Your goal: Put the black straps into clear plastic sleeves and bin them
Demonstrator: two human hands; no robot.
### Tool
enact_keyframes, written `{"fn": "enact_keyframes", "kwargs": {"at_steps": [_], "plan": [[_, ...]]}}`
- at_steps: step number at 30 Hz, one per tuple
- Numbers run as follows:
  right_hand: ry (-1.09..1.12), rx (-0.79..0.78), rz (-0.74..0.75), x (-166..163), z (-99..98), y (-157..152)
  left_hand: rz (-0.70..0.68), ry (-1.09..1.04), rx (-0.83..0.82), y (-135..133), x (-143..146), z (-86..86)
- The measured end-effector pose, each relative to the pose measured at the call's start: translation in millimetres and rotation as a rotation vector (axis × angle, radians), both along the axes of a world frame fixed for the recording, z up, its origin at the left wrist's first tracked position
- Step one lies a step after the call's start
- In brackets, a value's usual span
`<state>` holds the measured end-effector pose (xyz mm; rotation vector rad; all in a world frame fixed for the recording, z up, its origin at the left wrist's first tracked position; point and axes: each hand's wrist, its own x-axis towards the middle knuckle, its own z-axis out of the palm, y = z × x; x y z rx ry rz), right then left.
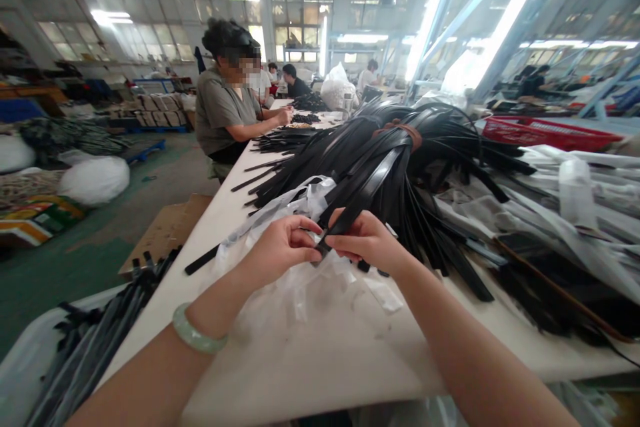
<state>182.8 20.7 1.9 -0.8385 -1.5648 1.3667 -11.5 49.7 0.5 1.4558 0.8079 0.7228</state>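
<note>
- Right hand (370, 240) clamped on black strap (369, 188), towards its near end
- Left hand (279, 248) at the tip, grip unclear
- Strap probably light, bendy, slick; best pinched across flat faces

Lower end of the black strap (367, 191) partly hidden by the left hand (281, 248) and right hand (369, 240), both forearms (465, 320) cut off by the bottom edge; translucent bin (26, 350) cropped at lower left, distant workers (296, 84) blurred, their handwork too small to tell

Leathery straps (371, 183) look smooth and glossy, the plastic wrapping (285, 290) crinkled, tabletop (340, 360) matt
</note>
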Motion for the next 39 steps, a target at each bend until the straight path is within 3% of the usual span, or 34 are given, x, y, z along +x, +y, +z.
{"fn": "enact_keyframes", "kwargs": {"at_steps": [3,6,9,17,19,23,25,28,34,39], "plan": [[0.073,-0.074,0.043,4.8,-3.1,6.8,0.001,0.029,0.009,-2.2,0.4,1.9],[0.341,-0.063,-0.228,11.5,-4.7,16.4,0.019,0.098,0.028,-4.2,0.9,2.0],[0.347,-0.015,-0.41,11.1,-5.0,20.1,0.046,0.117,0.035,-6.3,1.7,0.2],[-0.041,0.13,-0.269,-26.0,-10.5,-2.8,0.143,0.043,0.086,-9.5,2.1,1.5],[0.036,0.086,-0.254,-24.9,-10.5,-1.6,0.154,0.063,0.108,-9.8,2.1,2.2],[0.405,-0.014,-0.459,-9.8,-4.3,8.7,0.129,0.112,0.117,-11.7,3.0,3.4],[0.454,-0.005,-0.506,-6.4,-1.3,10.2,0.129,0.104,0.116,-12.8,3.1,4.9],[0.353,0.056,-0.508,-12.9,-1.8,4.0,0.157,0.085,0.147,-13.7,1.3,9.6],[-0.06,0.232,-0.428,-33.7,-14.9,-12.3,0.283,0.087,0.256,-13.8,-4.8,20.3],[-0.056,0.176,-0.281,-35.7,-13.6,-14.0,0.268,0.087,0.213,-12.6,-5.7,18.8]]}}
